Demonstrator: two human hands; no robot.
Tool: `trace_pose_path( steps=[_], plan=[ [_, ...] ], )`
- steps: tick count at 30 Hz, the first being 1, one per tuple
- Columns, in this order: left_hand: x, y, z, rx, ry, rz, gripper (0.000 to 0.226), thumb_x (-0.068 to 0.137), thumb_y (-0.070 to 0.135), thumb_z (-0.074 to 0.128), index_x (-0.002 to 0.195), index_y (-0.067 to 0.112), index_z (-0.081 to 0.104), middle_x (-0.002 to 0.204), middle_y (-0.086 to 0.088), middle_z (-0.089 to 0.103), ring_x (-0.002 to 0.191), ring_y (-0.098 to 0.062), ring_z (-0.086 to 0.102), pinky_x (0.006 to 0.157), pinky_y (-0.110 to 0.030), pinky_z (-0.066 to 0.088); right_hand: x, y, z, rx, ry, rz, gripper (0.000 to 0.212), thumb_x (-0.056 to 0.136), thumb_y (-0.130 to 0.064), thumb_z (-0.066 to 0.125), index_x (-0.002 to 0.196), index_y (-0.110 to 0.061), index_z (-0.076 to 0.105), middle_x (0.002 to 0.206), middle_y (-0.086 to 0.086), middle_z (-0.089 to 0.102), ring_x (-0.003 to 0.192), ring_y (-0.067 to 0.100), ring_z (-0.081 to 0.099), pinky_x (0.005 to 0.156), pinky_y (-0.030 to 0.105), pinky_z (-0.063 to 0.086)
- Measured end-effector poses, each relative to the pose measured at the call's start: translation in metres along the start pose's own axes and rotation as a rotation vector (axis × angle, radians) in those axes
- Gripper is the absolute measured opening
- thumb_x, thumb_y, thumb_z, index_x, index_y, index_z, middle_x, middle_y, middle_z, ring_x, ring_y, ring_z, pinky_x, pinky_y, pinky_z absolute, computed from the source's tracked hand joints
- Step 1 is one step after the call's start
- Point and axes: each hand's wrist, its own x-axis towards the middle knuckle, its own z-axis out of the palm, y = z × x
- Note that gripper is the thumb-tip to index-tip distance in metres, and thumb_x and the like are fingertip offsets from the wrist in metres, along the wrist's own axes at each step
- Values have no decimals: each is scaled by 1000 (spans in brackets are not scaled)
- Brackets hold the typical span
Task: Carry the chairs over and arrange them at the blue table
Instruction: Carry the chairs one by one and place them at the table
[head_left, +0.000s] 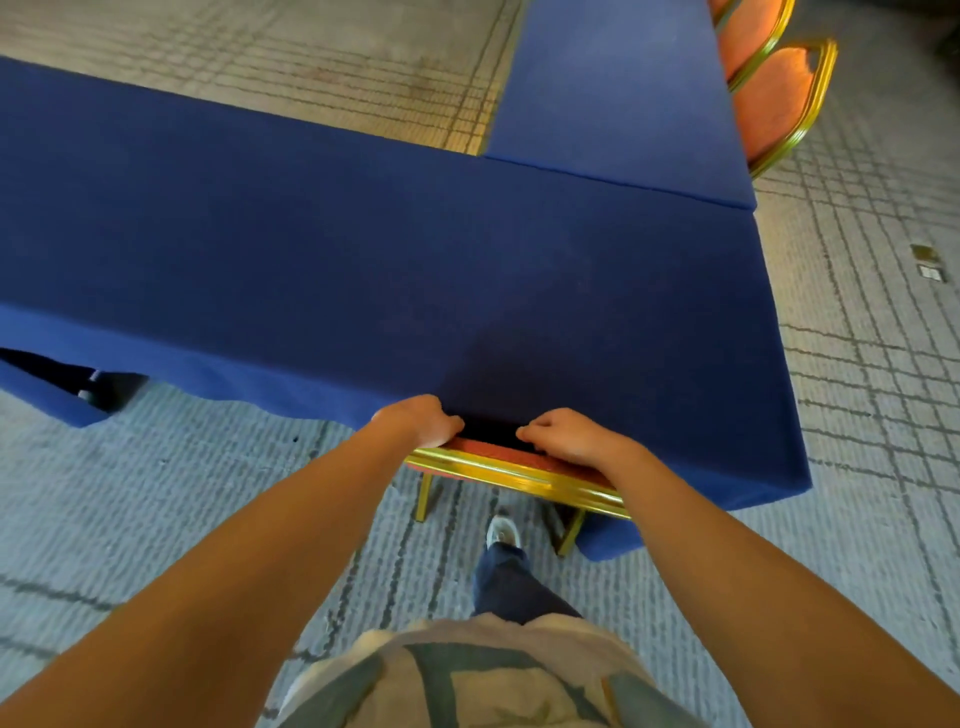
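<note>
A chair with a gold frame and red padding (511, 470) stands tucked against the near side of the blue table (363, 249); its seat is hidden under the cloth. My left hand (423, 420) grips the top of the chair back at its left end. My right hand (563, 435) grips the same top rail toward its right end. Two gold rear legs show below the rail.
A second blue table (613, 88) joins at a right angle at the far right, with two red and gold chairs (779, 98) along its right side. My foot (501, 532) stands just behind the chair. Patterned carpet lies all around; a floor socket plate (927, 262) sits right.
</note>
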Motion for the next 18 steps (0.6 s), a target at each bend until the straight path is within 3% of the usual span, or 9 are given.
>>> trace_pose_path(
  steps=[2,4,6,8,10,12,14,18],
  plan=[
    [-17,-11,-4,-83,88,5,33,87,44,44,77,14,54,88,-9,63,87,-30,60,74,-35,45,-9,-24,5,20,39,-62,36,94,-41,57,107,-11,71,99,7,68,91,20,62,86,36,47],
    [-35,-26,-7,-186,168,-2,30,88,39,44,71,15,51,79,-5,58,81,-28,58,69,-32,42,-15,-46,14,17,59,-118,36,95,-38,58,108,-6,69,101,13,68,94,24,62,91,40,48],
    [-53,-49,-6,-284,237,-23,25,86,42,46,74,21,51,88,-3,61,87,-28,59,73,-32,44,-22,-67,26,15,92,-167,40,94,-36,59,101,4,64,90,22,61,86,30,60,89,45,48],
    [-70,-76,-6,-390,306,-22,25,83,45,47,80,22,53,100,-7,65,95,-30,62,79,-36,48,-25,-86,42,1,116,-222,30,93,-34,59,86,-5,60,83,18,51,78,30,53,83,43,46],
    [-87,-103,-7,-460,349,-20,30,84,42,47,90,15,59,106,-15,64,101,-33,62,83,-40,49,-27,-105,59,-9,118,-283,23,94,-35,58,107,-18,65,101,1,58,96,19,58,91,39,45],
    [-108,-133,-8,-491,398,-41,37,80,44,44,95,14,61,106,-13,66,101,-31,64,82,-39,49,-33,-128,79,-35,120,-319,42,95,-35,57,133,-17,55,127,0,57,115,19,57,101,38,45],
    [-125,-160,-8,-520,454,-83,35,83,40,45,95,11,61,105,-14,66,100,-31,64,81,-37,49,-38,-152,99,-89,92,-344,49,96,-35,55,142,-18,48,137,3,53,118,22,57,102,40,45],
    [-141,-212,-12,-591,520,-209,36,92,36,50,123,21,59,122,-1,64,112,-23,60,93,-33,46,-39,-205,133,-183,45,-396,53,97,-36,53,146,-20,42,143,3,50,122,22,54,101,41,45]
  ],
)
